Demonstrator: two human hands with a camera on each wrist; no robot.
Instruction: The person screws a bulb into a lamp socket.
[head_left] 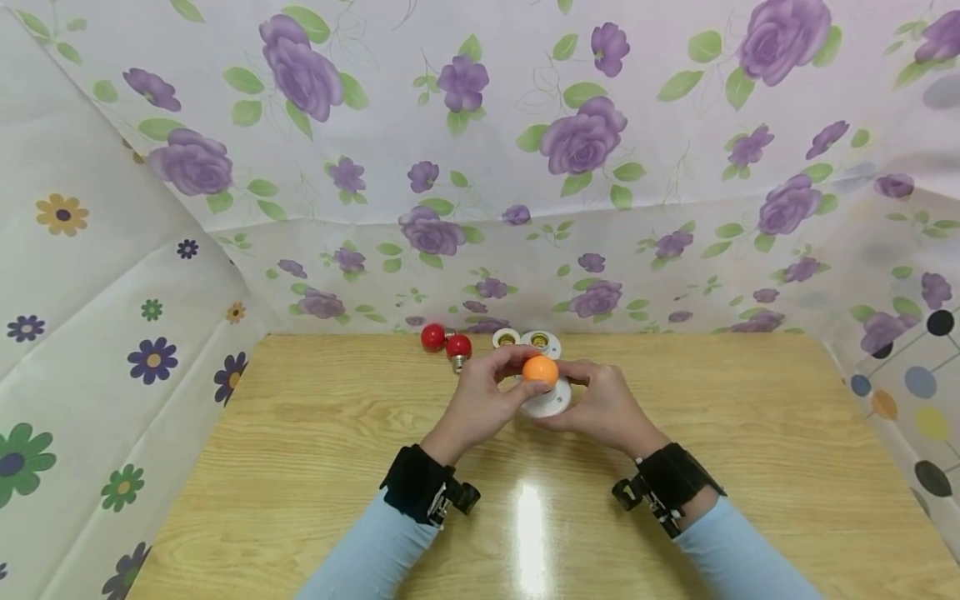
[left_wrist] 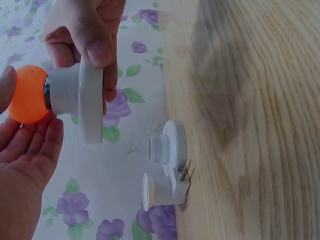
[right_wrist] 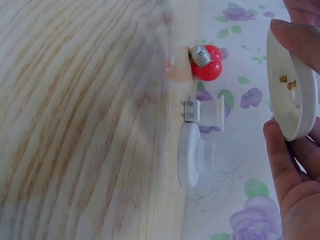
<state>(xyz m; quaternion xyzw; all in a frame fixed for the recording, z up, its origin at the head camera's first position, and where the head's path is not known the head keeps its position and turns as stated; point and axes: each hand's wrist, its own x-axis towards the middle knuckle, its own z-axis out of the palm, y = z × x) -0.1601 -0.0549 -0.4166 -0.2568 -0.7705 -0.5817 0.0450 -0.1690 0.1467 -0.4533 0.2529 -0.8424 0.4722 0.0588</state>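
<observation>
An orange bulb (head_left: 540, 370) is held just above the middle of the table (head_left: 315, 483), joined to a white lamp holder (left_wrist: 64, 91). The long axis of the pair is kept roughly upright: the bulb is pointed up, and the holder's wide round base (left_wrist: 91, 110) is turned down toward the tabletop. The bulb is grasped between the thumb and curled fingers of the left hand (head_left: 486, 400); the base is gripped by the right hand (head_left: 609, 408).

The table is finished in pale wood grain. At its far edge, two red bulbs (head_left: 459, 347) are laid left of a pronged holder (right_wrist: 209, 113) and a round holder (right_wrist: 192, 155), set side by side. The space is enclosed by sheeting (head_left: 480, 133), printed with purple roses at the far side.

The orange bulb is smooth and ball-shaped; brass fittings (right_wrist: 291, 85) are seen inside the base's hollow underside.
</observation>
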